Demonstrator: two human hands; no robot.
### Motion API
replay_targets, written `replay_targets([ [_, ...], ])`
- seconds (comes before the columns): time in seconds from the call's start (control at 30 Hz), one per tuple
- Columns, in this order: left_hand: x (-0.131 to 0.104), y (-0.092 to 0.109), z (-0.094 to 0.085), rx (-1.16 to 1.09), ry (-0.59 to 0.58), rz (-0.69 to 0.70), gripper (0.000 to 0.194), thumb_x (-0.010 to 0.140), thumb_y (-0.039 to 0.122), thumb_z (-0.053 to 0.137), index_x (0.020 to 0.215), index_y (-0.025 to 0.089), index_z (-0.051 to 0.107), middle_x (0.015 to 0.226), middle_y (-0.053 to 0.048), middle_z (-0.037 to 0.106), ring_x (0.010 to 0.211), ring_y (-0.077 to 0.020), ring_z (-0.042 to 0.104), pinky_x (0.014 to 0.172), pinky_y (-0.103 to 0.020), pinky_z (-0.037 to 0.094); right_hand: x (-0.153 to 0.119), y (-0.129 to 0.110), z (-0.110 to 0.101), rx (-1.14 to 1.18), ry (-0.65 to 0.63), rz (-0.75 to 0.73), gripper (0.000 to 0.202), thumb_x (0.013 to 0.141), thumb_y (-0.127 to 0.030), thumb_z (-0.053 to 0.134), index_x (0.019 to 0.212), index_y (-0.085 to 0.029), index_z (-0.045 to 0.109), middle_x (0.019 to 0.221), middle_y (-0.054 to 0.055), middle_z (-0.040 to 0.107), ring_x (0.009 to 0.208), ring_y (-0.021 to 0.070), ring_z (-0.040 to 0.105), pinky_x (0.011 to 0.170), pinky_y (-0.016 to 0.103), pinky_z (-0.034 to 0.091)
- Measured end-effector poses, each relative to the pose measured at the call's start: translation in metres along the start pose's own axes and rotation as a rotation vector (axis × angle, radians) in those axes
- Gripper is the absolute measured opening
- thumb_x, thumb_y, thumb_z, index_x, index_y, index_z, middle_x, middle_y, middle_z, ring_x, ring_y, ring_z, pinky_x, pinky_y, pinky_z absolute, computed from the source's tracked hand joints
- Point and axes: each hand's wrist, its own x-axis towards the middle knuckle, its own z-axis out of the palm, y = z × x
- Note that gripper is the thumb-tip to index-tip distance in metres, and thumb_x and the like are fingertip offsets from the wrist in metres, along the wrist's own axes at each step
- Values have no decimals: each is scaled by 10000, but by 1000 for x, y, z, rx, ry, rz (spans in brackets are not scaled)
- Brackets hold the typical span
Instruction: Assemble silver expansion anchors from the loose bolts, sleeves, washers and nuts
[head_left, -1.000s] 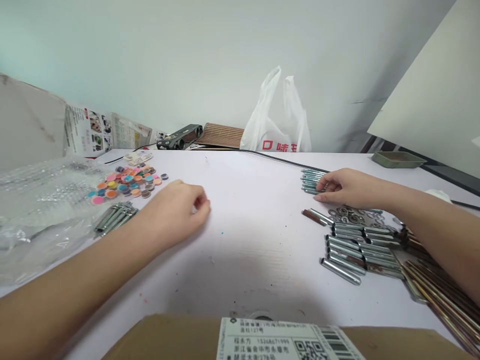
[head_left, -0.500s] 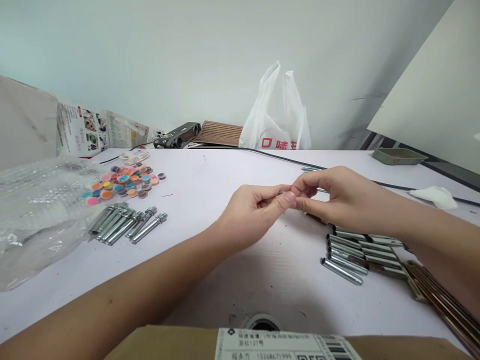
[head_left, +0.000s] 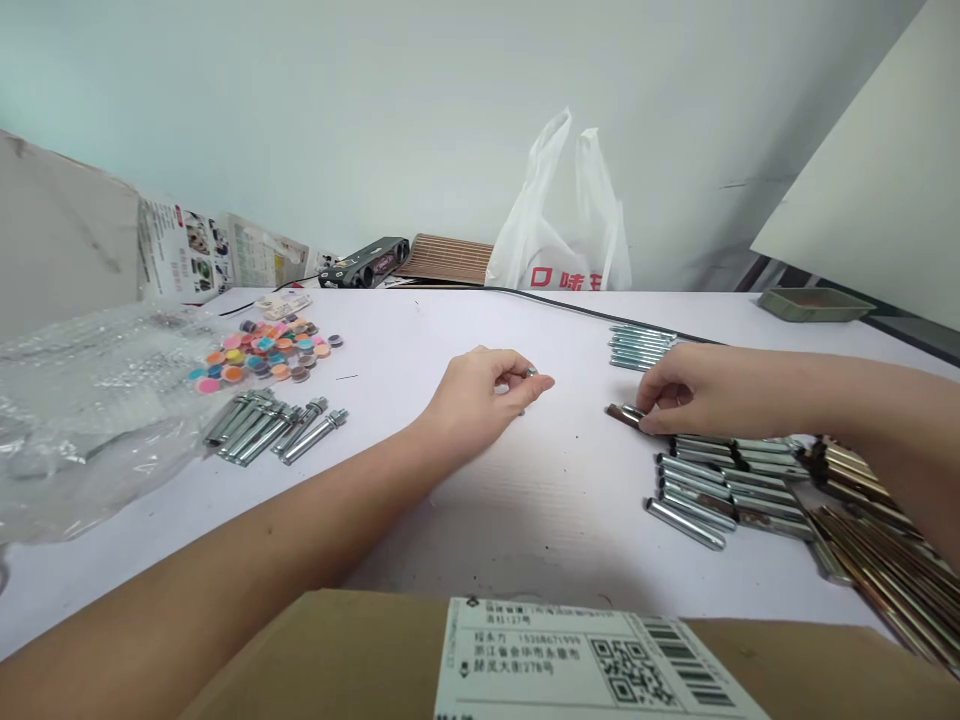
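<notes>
My left hand [head_left: 480, 402] is closed above the middle of the table, thumb and fingers pinched round a small shiny metal piece [head_left: 531, 371] that is mostly covered. To the right, my right hand [head_left: 686, 390] reaches down to the tabletop with curled fingers. Its fingertips meet a short metal piece [head_left: 624, 416], part brown and part shiny. Just behind that hand lies a row of thin silver rods [head_left: 637, 345]. Below it sit several silver metal tubes [head_left: 694, 500]. Assembled expansion bolts [head_left: 274, 425] with nuts lie in a group on the left.
Colourful round caps [head_left: 262, 350] are heaped beside a clear plastic bag [head_left: 97, 400] at left. Long brassy rods [head_left: 877, 560] lie at right. A labelled cardboard box [head_left: 360, 650] stands nearest me. At the back are a white carrier bag [head_left: 559, 240], a cable and a green tray [head_left: 816, 304].
My hands were together in the middle and are now apart. The right hand has moved right and down to the short metal piece; the left has drawn slightly left, still pinching.
</notes>
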Motion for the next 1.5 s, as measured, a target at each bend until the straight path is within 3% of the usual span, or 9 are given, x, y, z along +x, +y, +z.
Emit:
replay_targets([
  [0.13, 0, -3, -3, -15, -183, -28, 307, 782, 467, 583, 742, 167, 634, 652, 6, 553, 628, -112, 460, 603, -252, 350, 5, 1, 4, 30, -14, -13, 348, 768, -558, 545, 820, -236, 666, 750, 25, 602, 611, 139, 491, 525, 269, 372],
  [0.33, 2, -5, -7, -1, -233, -114, 450, 765, 522, 564, 569, 148, 407, 563, 27, 287, 538, -86, 241, 500, -246, 215, 7, 7, 3, -104, 42, 21, 452, 780, -628, 489, 730, -195, 609, 690, 36, 540, 576, 127, 412, 510, 269, 323],
  [0.57, 3, -5, -7, -22, -311, -99, 337, 757, 481, 569, 727, 153, 638, 594, 17, 420, 554, -96, 334, 520, -244, 275, -5, -6, -10, -38, 172, 57, 483, 776, -649, 503, 836, -197, 661, 653, 52, 519, 497, 101, 356, 453, 263, 279],
  [0.67, 3, -7, -6, -19, -310, -92, 348, 759, 484, 565, 749, 149, 659, 592, 16, 433, 550, -96, 339, 514, -245, 276, -8, -19, -9, 12, 283, -78, 483, 798, -652, 480, 924, -229, 677, 667, 41, 540, 510, 110, 384, 443, 258, 274],
  [0.77, 4, -9, -5, -4, -306, -72, 359, 761, 496, 560, 734, 152, 656, 582, 20, 423, 544, -94, 329, 506, -245, 262, -9, -38, -7, 107, 408, -237, 418, 812, -590, 516, 1033, -267, 661, 817, 30, 619, 648, 146, 518, 518, 262, 372],
  [0.93, 5, -7, -5, -8, -300, -45, 338, 752, 467, 572, 639, 148, 586, 560, 26, 368, 531, -84, 299, 499, -241, 240, -2, -65, -1, 261, 568, -359, 279, 755, -466, 644, 898, -228, 647, 859, 7, 635, 769, 140, 560, 661, 275, 446],
  [1.1, 4, -4, -3, -46, -288, -51, 343, 741, 434, 585, 578, 145, 497, 548, 32, 359, 522, -76, 290, 494, -234, 242, 7, -73, 9, 306, 611, -408, 211, 778, -429, 614, 863, -246, 675, 888, -12, 645, 802, 147, 557, 737, 307, 451],
  [1.3, 5, -5, -1, -47, -303, -32, 317, 760, 446, 568, 629, 158, 578, 543, 31, 373, 522, -83, 303, 503, -248, 242, 9, -82, 13, 394, 628, -483, 214, 779, -333, 609, 949, -229, 685, 896, -2, 651, 833, 144, 574, 764, 292, 465],
  [1.5, 4, -7, -1, -57, -311, -18, 334, 765, 453, 569, 628, 148, 559, 547, 34, 349, 523, -77, 285, 504, -240, 239, 12, -80, 18, 423, 626, -452, 285, 788, -403, 612, 999, -217, 666, 893, 12, 643, 813, 141, 576, 714, 290, 460],
])
